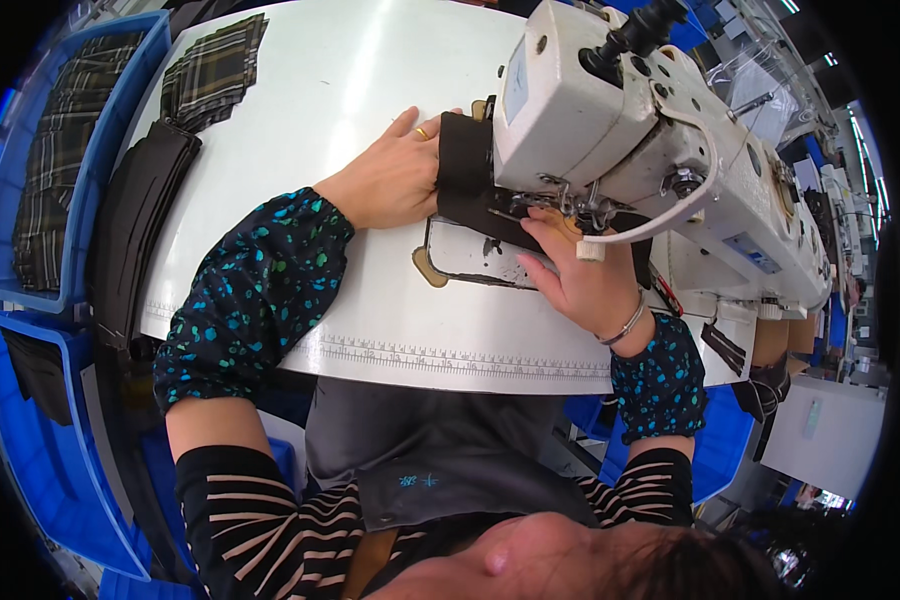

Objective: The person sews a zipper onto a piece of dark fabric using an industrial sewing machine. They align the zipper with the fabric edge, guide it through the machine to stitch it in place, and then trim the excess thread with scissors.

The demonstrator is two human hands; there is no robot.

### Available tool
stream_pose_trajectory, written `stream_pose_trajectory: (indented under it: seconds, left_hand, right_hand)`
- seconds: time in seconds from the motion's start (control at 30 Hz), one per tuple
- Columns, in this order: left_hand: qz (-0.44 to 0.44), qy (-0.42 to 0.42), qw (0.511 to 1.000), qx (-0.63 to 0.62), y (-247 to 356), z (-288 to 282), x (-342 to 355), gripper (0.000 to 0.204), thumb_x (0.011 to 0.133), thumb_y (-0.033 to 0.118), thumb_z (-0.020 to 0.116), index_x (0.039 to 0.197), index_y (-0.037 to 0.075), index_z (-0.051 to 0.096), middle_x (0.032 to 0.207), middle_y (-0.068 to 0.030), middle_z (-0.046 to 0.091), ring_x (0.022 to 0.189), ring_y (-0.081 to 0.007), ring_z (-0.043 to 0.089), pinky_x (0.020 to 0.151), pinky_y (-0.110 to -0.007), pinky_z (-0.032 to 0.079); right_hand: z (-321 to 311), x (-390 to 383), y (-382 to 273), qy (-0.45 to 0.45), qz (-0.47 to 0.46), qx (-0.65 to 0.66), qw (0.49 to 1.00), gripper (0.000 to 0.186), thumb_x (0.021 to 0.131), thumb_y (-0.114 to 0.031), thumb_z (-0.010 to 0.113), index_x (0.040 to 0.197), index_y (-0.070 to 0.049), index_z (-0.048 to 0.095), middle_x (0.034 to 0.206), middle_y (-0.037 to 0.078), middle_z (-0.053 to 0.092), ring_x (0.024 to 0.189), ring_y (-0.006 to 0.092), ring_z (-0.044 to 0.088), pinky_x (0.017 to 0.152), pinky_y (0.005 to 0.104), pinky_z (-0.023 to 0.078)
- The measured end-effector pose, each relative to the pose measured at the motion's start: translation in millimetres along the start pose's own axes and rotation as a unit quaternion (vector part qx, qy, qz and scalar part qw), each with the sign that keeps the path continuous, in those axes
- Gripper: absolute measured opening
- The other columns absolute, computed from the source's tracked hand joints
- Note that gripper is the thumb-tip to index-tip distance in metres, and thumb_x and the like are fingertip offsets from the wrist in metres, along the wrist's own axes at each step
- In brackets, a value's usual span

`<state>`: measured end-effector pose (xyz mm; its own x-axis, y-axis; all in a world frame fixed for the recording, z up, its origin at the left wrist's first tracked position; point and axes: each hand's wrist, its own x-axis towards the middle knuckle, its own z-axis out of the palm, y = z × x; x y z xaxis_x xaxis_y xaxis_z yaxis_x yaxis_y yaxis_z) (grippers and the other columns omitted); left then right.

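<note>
A white sewing machine [580, 110] stands over the right half of the table. Beneath its needle area lies a dark fabric piece [462, 165], running from the machine's left side down toward my right hand. At the fabric's left edge, my left hand [395, 175] grips it, some fingers partly hidden by the cloth. My right hand [585, 275] rests close to the presser foot, index finger on the fabric and thumb spread apart from it; the other fingers are hidden. Under the fabric is a pale plate [470, 255] with dark edging, set in the tabletop.
Stacked plaid pieces [210, 75] lie at the table's far left, above a dark fabric stack [140, 230]. A blue bin [155, 60] holds more plaid cloth; another blue bin [40, 470] is below it. A ruler strip [420, 355] follows the near edge. Dark strips [722, 350] lie at right.
</note>
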<state>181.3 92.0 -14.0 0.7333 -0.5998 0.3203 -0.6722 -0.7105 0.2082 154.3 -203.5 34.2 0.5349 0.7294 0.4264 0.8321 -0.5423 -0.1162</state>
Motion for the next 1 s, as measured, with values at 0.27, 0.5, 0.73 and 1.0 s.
stream_pose_trajectory:
  seconds: [0.27, 0.5, 0.73, 1.0]
  left_hand:
    - [-0.002, -0.001, 1.0, 0.013, 2, 1, 1, 0.039, 0.088, 0.011, 0.058, 0.124, 0.011, 0.074, 0.139, -0.0125, 0.064, 0.145, -0.032, 0.046, 0.121, -0.067, 0.031]
    - [-0.008, -0.02, 1.0, -0.001, 7, -10, 3, 0.04, 0.088, 0.01, 0.058, 0.125, 0.011, 0.074, 0.139, -0.0126, 0.065, 0.146, -0.0323, 0.046, 0.12, -0.067, 0.032]
    - [-0.018, -0.02, 0.999, 0.035, 3, -1, 1, 0.039, 0.09, 0.01, 0.06, 0.126, 0.009, 0.074, 0.139, -0.0133, 0.065, 0.153, -0.0362, 0.039, 0.121, -0.065, 0.032]
    - [-0.011, 0.004, 0.999, 0.033, 3, 2, 1, 0.037, 0.094, 0.015, 0.062, 0.128, 0.013, 0.076, 0.141, -0.0125, 0.065, 0.154, -0.0373, 0.04, 0.121, -0.064, 0.032]
  right_hand:
    - [20, -9, 15, 0.008, 0.08, 0.02, 0.997, 0.013, 0.09, -0.018, 0.082, 0.101, -0.011, 0.082, 0.084, 0.011, 0.075, 0.075, 0.0332, 0.071, 0.063, 0.0433, 0.056]
    - [13, -11, 18, -0.04, 0.038, 0.005, 0.998, 0.022, 0.09, -0.012, 0.077, 0.112, -0.011, 0.076, 0.102, 0.007, 0.075, 0.091, 0.0286, 0.073, 0.078, 0.0398, 0.058]
    - [18, -16, 20, -0.043, -0.002, -0.049, 0.998, 0.026, 0.086, -0.011, 0.076, 0.112, -0.01, 0.074, 0.113, 0.004, 0.073, 0.098, 0.0255, 0.073, 0.082, 0.0383, 0.058]
    - [5, -9, 5, -0.06, 0.041, 0.055, 0.996, 0.012, 0.093, -0.011, 0.074, 0.103, -0.005, 0.073, 0.098, 0.008, 0.071, 0.086, 0.0306, 0.072, 0.073, 0.0395, 0.056]
